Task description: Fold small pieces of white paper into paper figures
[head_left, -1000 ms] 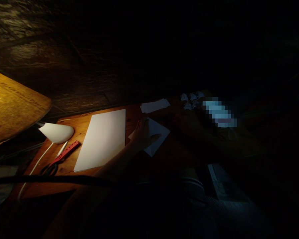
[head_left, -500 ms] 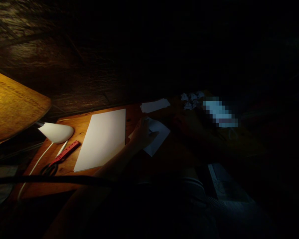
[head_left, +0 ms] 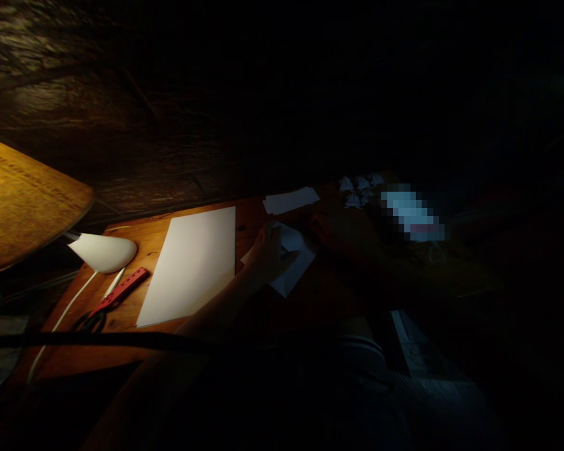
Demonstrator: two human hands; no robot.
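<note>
My left hand (head_left: 264,254) lies on a small white sheet of paper (head_left: 297,266) on the wooden desk (head_left: 251,216). Its fingers are bent over the sheet's upper left corner and seem to pinch a fold there. My forearm runs down and left from it into shadow. A dim shape at the sheet's far right corner looks like my right hand (head_left: 331,228). It is too dark to make out its fingers.
A large white sheet (head_left: 190,263) lies left of the hand. Further left are a white lamp head (head_left: 102,252), a pen (head_left: 115,280), a red ruler (head_left: 125,287) and scissors (head_left: 91,321). Behind lie a small paper stack (head_left: 291,199), several folded paper pieces (head_left: 357,188) and a lit screen (head_left: 411,216).
My left hand's fingers have curled from flat onto the small sheet's upper corner, and the sheet's far edge has lifted or folded. The dim right hand has come closer to the sheet.
</note>
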